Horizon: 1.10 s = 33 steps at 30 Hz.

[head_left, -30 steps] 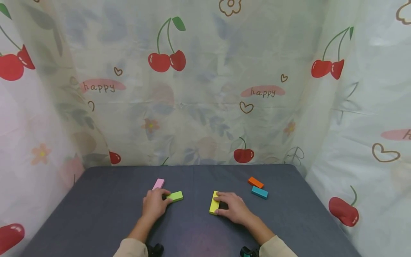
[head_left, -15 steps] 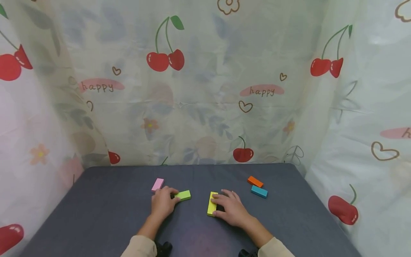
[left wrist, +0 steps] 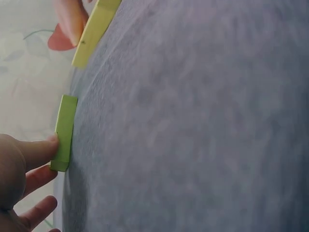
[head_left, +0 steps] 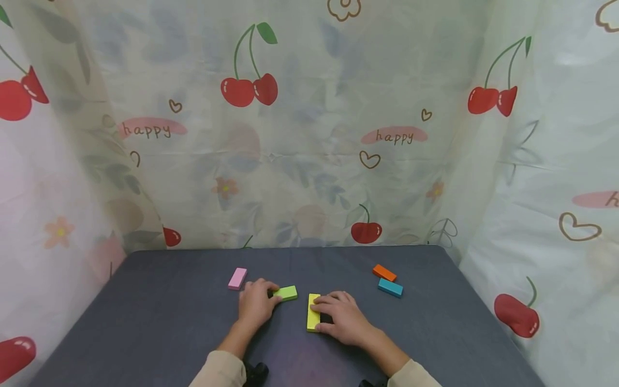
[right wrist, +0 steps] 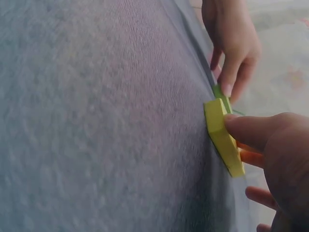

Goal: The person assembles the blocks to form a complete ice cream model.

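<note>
Between the two hands, on a dark grey tabletop (head_left: 159,328), lie a green block (head_left: 286,293) and a yellow block (head_left: 314,313), near each other with a narrow gap of cloth separating them. The left hand (head_left: 256,305) pinches the green block at its left end, the thumb on the near side and a finger on the far side; in the left wrist view its other visible fingers are spread away from the block. The right hand (head_left: 342,320) pinches the yellow block from its right side, the thumb towards the near end and fingertips farther along; the remaining fingers shown in the right wrist view stand free of it. The green block extends from the left hand towards the right, set crosswise to the person, while the yellow block points lengthwise away from the person. Whether either block is lifted slightly from the cloth cannot be told.

Just beyond the left hand and to its left is a pink block (head_left: 237,278). Beyond the right hand and to its right, well apart from it, lie an orange block (head_left: 384,272) and, on its near side, a blue block (head_left: 390,287), close together at an angle. Pale sleeves (head_left: 413,374) cover both forearms. Farther beyond both hands hangs a curtain (head_left: 309,118) printed with cherries, hearts and the word "happy".
</note>
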Tool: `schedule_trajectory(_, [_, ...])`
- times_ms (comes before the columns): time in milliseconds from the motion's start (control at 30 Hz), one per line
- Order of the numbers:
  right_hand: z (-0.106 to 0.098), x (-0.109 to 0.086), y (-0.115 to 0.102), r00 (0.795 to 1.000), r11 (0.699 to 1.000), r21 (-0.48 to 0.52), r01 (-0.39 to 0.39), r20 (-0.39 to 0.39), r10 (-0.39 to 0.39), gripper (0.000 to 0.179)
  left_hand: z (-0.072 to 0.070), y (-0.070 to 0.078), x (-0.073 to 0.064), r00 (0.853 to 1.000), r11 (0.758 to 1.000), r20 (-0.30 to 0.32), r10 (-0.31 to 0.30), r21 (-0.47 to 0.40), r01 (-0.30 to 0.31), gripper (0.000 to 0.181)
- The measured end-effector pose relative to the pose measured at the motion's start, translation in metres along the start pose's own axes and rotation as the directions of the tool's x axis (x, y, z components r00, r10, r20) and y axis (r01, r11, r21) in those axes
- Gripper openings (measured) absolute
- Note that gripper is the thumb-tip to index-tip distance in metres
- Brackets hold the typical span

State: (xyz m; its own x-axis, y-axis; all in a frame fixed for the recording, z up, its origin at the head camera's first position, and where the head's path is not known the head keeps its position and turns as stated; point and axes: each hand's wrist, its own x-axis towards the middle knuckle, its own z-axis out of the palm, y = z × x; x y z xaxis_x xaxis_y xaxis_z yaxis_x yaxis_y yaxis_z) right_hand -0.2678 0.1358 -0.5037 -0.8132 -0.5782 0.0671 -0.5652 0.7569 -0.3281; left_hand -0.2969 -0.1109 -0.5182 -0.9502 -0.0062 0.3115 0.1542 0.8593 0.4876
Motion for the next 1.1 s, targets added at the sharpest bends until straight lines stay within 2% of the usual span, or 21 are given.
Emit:
schedule_trajectory(233, [0.002, -0.001, -0.008, 0.999, 0.999, 0.038, 0.038, 0.029, -0.039, 0.042, 0.005, 0.012, 0.000, 0.999, 1.000, 0.024, 0.023, 0.012, -0.024, 0.021])
schedule_trajectory(500, [0.008, -0.004, -0.015, 0.994, 0.993, 0.073, 0.094, 0.054, -0.098, 0.046, 0.012, 0.022, -0.004, 0.996, 0.997, 0.041, 0.076, -0.003, -0.076, 0.021])
schedule_trajectory(700, [0.009, -0.003, -0.016, 0.993, 0.994, 0.051, 0.094, 0.062, -0.097, 0.052, 0.013, 0.026, -0.005, 0.995, 0.997, 0.054, 0.081, -0.019, -0.080, 0.019])
schedule_trajectory(1100, [0.009, -0.004, -0.017, 0.996, 0.996, 0.050, 0.078, 0.041, -0.080, 0.052, 0.012, 0.026, -0.005, 0.989, 0.995, 0.112, 0.097, -0.046, -0.093, 0.021])
